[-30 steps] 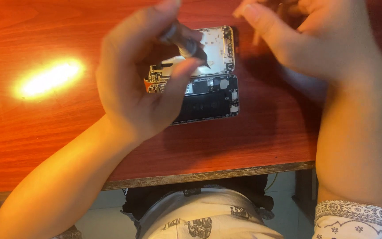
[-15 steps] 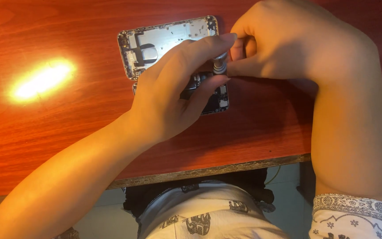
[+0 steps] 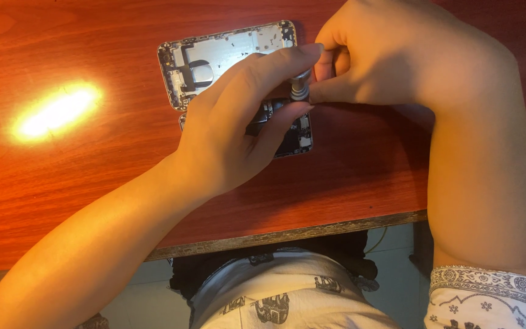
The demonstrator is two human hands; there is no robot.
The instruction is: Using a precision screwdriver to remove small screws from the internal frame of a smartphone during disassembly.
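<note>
- The opened phone (image 3: pixel 226 67) lies flat on the red wooden table (image 3: pixel 92 183), its shell bare and inner parts exposed: disassembly looks well under way.
- The left hand (image 3: pixel 238 128) pinches a small metal screwdriver (image 3: pixel 300 90) upright over the phone's board.
- The right hand (image 3: pixel 397 61) curls closed, steadying the tool's top.

On the counter (image 3: pixel 92 201) before you lies the opened phone (image 3: pixel 226 58), its far end leftward. Your left hand (image 3: pixel 238 128) rests over its near half; your right hand (image 3: pixel 397 55) sits just right, both meeting at the small tool (image 3: pixel 300 88) between them.
</note>
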